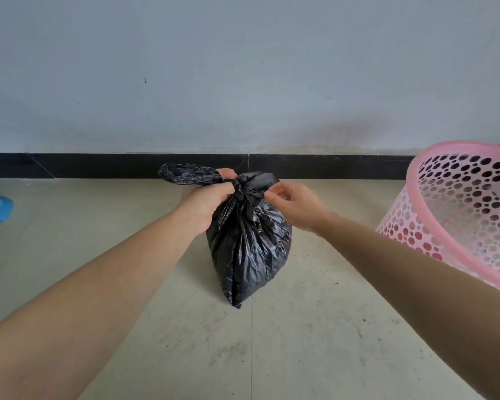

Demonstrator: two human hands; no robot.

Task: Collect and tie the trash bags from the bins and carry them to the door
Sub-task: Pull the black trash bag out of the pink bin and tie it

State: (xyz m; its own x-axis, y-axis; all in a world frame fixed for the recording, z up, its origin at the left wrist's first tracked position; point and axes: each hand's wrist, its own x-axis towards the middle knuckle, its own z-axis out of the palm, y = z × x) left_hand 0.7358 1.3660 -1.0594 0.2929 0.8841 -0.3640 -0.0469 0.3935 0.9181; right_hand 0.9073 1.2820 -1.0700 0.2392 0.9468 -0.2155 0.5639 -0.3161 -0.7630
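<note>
1. One pink bin (459, 203) with round holes leans at the right edge.
2. Black trash bag (248, 249) stands upright over the tiled floor (315, 342), left of the bin.
3. Left hand (211, 197) grips the bag's twisted top.
4. Right hand (295, 203) pinches the plastic beside it.

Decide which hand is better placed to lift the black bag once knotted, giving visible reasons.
Probably the left hand: it grips the gathered neck of the black bag in a full fist. The right hand only pinches a fold of plastic at the knot, so it would need to regrip.
</note>
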